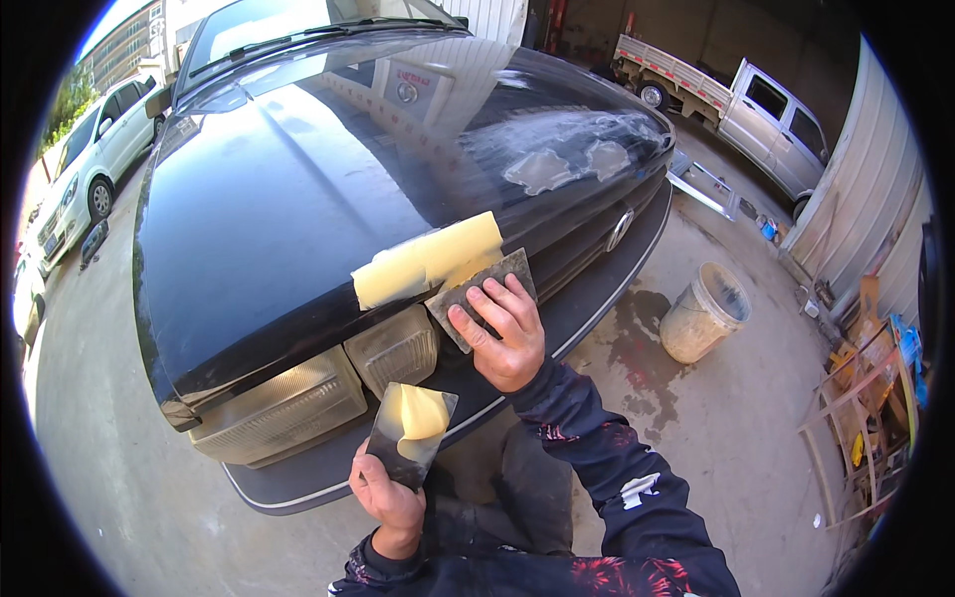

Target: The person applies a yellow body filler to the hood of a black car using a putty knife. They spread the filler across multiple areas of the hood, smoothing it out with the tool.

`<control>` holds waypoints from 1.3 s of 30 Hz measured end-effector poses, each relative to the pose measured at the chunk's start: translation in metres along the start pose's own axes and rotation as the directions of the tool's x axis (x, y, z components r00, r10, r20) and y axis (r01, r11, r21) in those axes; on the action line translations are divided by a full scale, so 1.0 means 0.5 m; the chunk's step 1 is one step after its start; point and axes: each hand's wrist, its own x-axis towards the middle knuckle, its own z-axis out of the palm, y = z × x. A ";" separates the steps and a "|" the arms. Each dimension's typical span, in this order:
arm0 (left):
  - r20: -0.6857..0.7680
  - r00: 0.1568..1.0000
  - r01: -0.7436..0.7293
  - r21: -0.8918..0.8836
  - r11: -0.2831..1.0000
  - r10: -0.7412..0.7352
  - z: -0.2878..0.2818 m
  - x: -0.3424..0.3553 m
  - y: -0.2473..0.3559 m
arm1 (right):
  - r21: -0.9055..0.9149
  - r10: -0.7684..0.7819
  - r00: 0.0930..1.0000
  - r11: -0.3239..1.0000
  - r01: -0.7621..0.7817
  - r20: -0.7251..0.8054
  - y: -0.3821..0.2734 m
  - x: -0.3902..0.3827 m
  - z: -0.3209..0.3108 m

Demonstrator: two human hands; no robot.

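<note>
- Nearest the camera, low in front of the car's bumper (298, 478), the left hand (390, 497) is closed around the lower end of a dark metal mixing board (410, 438), held tilted face-up, apparently so the dab of pale yellow filler (423, 411) on it stays put and within reach.
- Just above, the right hand (502, 333) presses fingers flat on a grey spreader (479, 298), thumb tucked under; the blade's working edge meets the front lip of the black hood (288, 199).
- At that edge, a band of fresh yellow putty (428, 261) lies along the hood's lip over the headlights (328, 383), its long axis running from lower left to upper right.
- Farther up the hood, sanded whitish patches (562, 159) show.
- Beyond, a pale bucket (704, 313) stands on stained concrete, with a silver pickup truck (736, 99) behind and a white car (85, 169) at left.
</note>
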 end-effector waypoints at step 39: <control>0.173 0.929 0.356 -0.188 0.915 -0.326 -0.005 0.007 -0.038 | 0.188 -0.020 0.917 0.980 -0.061 0.399 0.054 0.215 -0.090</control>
